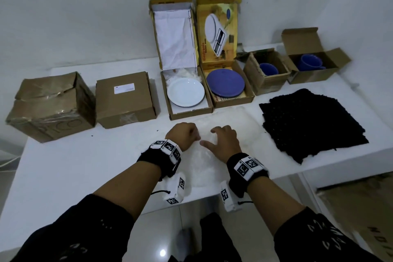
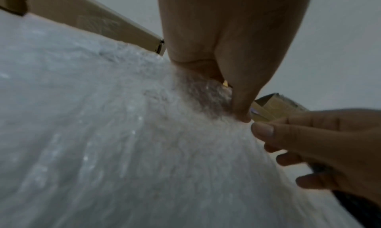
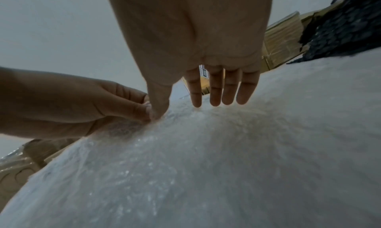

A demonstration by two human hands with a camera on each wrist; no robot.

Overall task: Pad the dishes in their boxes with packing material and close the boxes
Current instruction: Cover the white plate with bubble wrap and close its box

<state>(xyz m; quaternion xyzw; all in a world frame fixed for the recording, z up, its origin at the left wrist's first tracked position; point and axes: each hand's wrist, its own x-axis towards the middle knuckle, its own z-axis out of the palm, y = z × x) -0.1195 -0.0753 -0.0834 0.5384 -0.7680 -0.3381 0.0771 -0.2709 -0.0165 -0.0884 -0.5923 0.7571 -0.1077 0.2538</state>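
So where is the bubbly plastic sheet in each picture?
Head: the bubble wrap lies flat on the white table, middle, under both hands.
Left wrist: it fills the left and bottom, pinched by the left hand.
Right wrist: it fills the lower half, under the right hand.
Shared landmark: the black mesh padding, at the top right corner in the right wrist view.

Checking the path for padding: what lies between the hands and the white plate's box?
In the head view, only clear bubble wrap on the white table lies between both hands and the white plate's box.
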